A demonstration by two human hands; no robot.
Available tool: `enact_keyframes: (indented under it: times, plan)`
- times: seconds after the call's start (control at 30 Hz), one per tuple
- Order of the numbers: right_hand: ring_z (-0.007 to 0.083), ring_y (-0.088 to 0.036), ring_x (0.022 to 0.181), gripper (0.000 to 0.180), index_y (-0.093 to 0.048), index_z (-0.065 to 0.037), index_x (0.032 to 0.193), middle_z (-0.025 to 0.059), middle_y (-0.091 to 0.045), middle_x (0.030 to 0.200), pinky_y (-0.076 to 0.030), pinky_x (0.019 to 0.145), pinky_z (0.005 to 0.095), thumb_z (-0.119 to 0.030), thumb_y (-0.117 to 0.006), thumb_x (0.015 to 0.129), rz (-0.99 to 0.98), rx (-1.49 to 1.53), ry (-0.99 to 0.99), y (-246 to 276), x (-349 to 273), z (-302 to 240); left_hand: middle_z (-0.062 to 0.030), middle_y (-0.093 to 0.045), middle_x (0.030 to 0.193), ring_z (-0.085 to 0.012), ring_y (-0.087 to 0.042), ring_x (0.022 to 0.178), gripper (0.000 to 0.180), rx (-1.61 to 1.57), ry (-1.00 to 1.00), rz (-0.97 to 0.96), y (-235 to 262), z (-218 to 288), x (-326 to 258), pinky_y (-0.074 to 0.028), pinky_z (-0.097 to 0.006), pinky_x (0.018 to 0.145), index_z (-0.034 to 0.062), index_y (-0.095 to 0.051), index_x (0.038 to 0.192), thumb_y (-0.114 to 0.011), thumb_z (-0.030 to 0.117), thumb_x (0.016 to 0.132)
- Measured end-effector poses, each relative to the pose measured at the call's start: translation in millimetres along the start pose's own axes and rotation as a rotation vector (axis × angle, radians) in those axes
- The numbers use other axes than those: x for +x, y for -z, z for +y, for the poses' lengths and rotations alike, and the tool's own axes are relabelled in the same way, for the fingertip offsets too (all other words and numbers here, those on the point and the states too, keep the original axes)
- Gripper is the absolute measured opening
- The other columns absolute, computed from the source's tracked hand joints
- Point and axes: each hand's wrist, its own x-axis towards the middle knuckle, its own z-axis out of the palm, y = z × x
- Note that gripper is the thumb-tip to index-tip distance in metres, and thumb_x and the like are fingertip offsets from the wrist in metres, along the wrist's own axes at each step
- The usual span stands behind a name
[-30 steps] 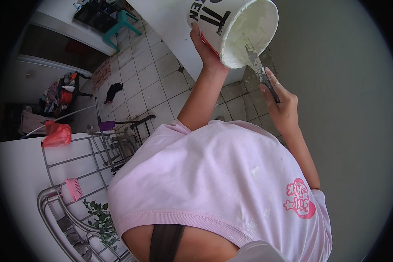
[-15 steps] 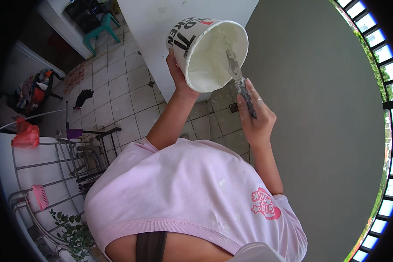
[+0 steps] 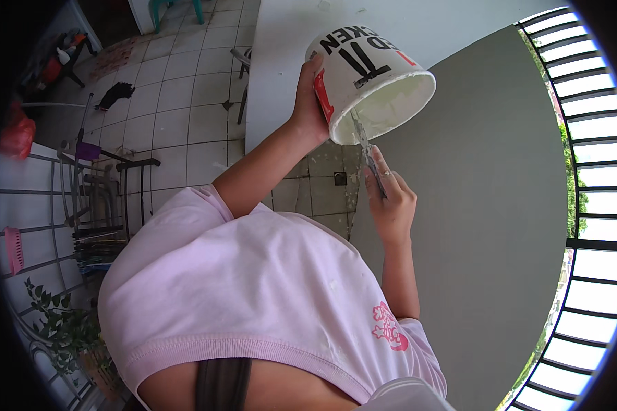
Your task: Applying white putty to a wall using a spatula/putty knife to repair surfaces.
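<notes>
- I view tiled floor.
- Left hand grips tub; right hand pinches putty knife.
- I judge one-handed support could let the tilted tub slip.

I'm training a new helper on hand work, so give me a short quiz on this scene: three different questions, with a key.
1. Which hand holds the scraper at the mouth of the white tub?
2. True or false: the white tub stands upright and level.
3. Fill in the colour: near the left edge of the view hangs a ____ plastic bag.

Key
1. The right hand.
2. False: the left hand holds it tilted, so part of its inside shows.
3. Red.
</notes>
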Motion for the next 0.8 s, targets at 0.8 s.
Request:
enact_keyframes:
  times: [0.8]
  plan:
    - [0.0042,-0.054,0.065,0.039,-0.06,0.001,0.131,0.0014,-0.067,0.098,-0.035,0.047,0.0192,-0.008,-0.07,0.094,0.383,1.191,-0.861,-25,11,-32,-0.012,-0.059,0.139,-0.031,-0.059,0.125,0.074,-0.07,0.109,-0.039,22,-21,36,-0.048,-0.051,0.105,0.0131,-0.051,0.143,-0.04,0.066,0.092]
